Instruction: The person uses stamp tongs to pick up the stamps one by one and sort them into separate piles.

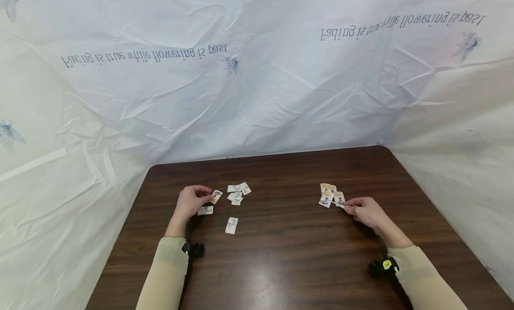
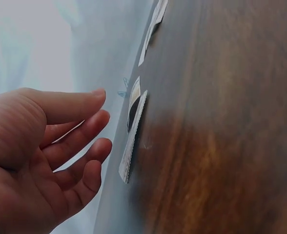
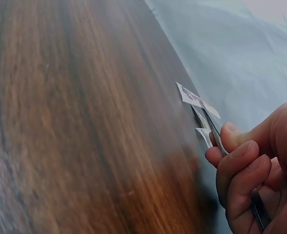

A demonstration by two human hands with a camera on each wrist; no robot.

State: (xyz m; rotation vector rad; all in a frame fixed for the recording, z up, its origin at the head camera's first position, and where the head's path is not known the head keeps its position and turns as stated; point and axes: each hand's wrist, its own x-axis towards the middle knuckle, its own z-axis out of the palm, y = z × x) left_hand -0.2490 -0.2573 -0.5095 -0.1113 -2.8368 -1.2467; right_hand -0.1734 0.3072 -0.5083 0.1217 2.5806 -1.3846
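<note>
My right hand (image 1: 365, 212) holds a pair of tweezers (image 3: 215, 129) between thumb and fingers. At the tweezers' tips is a small printed stamp (image 3: 190, 96), raised over other stamps (image 3: 204, 136) at the right of the table. In the head view these yellowish stamps (image 1: 327, 188) overlap in a small group. On the left side, my left hand (image 1: 190, 203) is beside a stamp (image 1: 217, 196) with a yellowish print. The left wrist view shows its fingers loosely bent, apart from the stamp with a toothed edge (image 2: 133, 139).
Several greyish stamps (image 1: 235, 198) lie overlapping right of the left hand. A single stamp (image 1: 231, 225) lies nearer the front, and another (image 1: 205, 210) lies by the left wrist. The brown wooden table (image 1: 281, 256) ends at a white printed sheet (image 1: 257, 91) behind.
</note>
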